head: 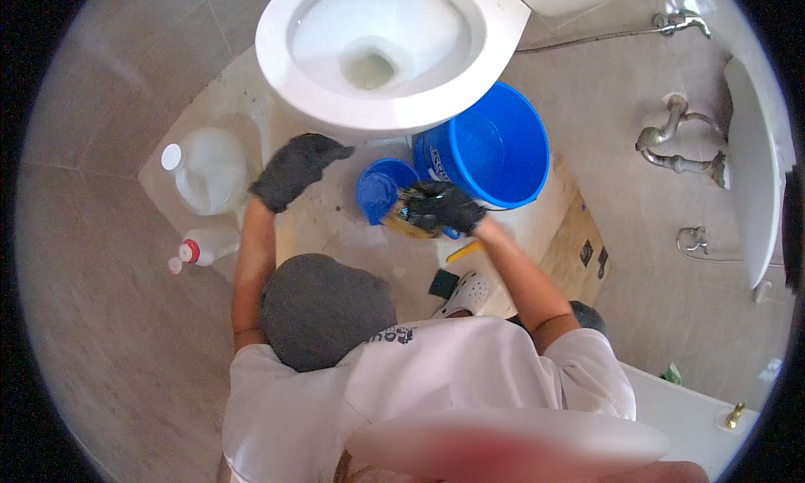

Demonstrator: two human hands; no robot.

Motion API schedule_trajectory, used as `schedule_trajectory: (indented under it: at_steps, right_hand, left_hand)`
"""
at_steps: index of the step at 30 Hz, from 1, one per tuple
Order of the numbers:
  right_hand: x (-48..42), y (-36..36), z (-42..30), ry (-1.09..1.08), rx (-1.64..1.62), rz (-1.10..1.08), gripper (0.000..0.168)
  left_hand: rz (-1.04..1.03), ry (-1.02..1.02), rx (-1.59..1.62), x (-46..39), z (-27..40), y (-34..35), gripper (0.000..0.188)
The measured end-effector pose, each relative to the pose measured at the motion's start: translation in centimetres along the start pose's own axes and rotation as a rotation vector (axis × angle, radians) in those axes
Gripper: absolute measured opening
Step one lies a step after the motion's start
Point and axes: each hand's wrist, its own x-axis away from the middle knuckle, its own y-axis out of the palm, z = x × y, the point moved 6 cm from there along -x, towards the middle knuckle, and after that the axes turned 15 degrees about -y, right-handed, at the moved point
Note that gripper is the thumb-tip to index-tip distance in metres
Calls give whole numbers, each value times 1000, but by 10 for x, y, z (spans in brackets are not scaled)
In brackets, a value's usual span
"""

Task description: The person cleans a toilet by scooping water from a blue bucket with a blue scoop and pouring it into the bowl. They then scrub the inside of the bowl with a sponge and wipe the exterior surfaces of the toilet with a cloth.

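My right hand [443,206], in a wet black glove, grips a yellowish sponge [405,224], blurred at its edges. It is over the rim of a small blue dipper [380,184], whose handle [451,233] shows below the glove. Beside the dipper stands a large blue bucket [500,140] with water in it. My left hand [299,168], in a dark glove, hovers just below the toilet bowl's front; its palm side is hidden and nothing shows in it. The white toilet bowl [390,109] has its rim uncovered, with cloudy water at the bottom.
At left stand a translucent jug [210,172] with a white cap and a white bottle [214,244] with its red-ringed cap flipped up. A dark green scouring pad [444,283] and a yellow handle [464,251] lie near my white clog [468,294]. A sink [751,168] overhangs at right.
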Motion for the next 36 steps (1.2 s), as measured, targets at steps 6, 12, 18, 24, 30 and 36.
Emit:
schedule_trajectory:
  at_steps: [6,12,18,24,30,36]
  right_hand:
    - [59,-199,-16,229,139,30,30]
    - [-53,-289,-62,-67,1223,216,39]
    - [-209,-243,7,-216,1485,105,23]
    - [-222,-238,52,-91,1628,-128,27]
    - [-208,-241,87,218,1750,-262,39]
    - [-218,-262,77,163,1301,207,38]
  left_hand:
    - [368,98,-318,28,38,-79,45]
    - [904,271,-445,-1,74,-91,18]
    - [907,212,-409,-25,71,-82,13]
    - [828,218,-338,-25,61,-80,17]
    - [796,175,-421,-30,61,-79,8]
    - [857,239,-467,-28,60,-80,7]
